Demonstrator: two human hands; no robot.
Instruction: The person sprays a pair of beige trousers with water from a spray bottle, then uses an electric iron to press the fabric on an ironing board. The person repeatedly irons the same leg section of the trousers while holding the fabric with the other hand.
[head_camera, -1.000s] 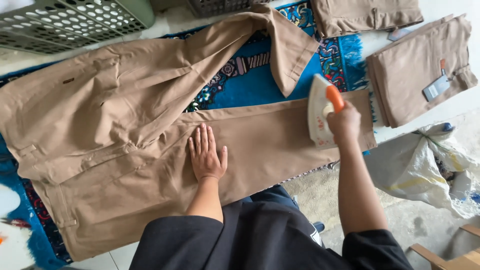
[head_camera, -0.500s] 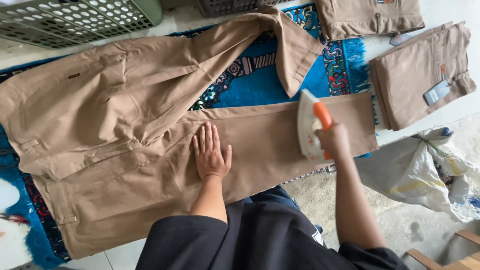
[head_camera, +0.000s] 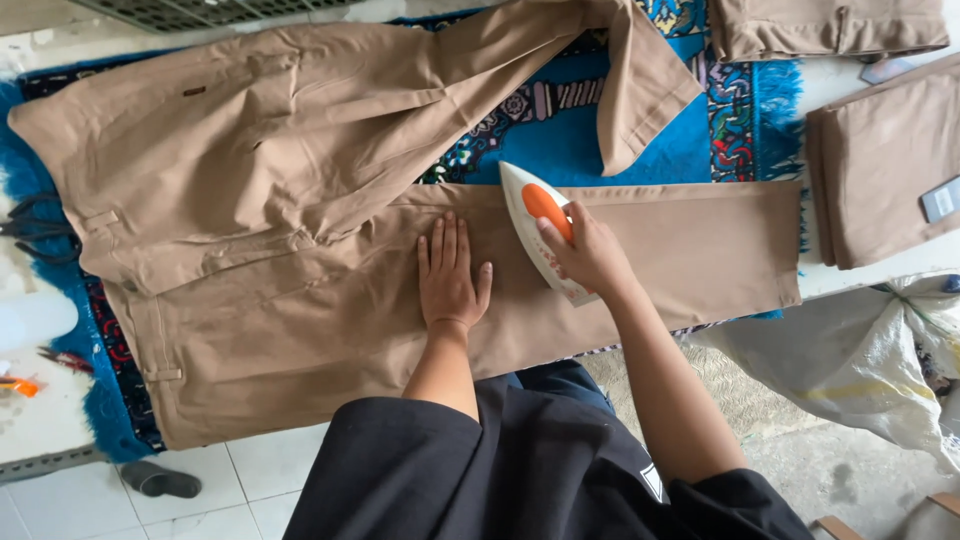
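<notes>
On the lower leg of the tan trousers (head_camera: 560, 270), the iron (head_camera: 540, 235) has slid from near the hem toward the waistband, gripped by the right hand (head_camera: 590, 255); the left hand (head_camera: 450, 280) stays flat, fingers spread, just beside the iron, pinning cloth

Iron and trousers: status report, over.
Right hand gripping the white iron by its orange handle. Left hand flat on the tan trousers, beside the iron. Nothing lying on the trouser leg around the iron.

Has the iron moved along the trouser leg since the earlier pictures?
Yes. The iron has slid left along the trouser leg, away from its hem and closer to the flat left hand.
</notes>
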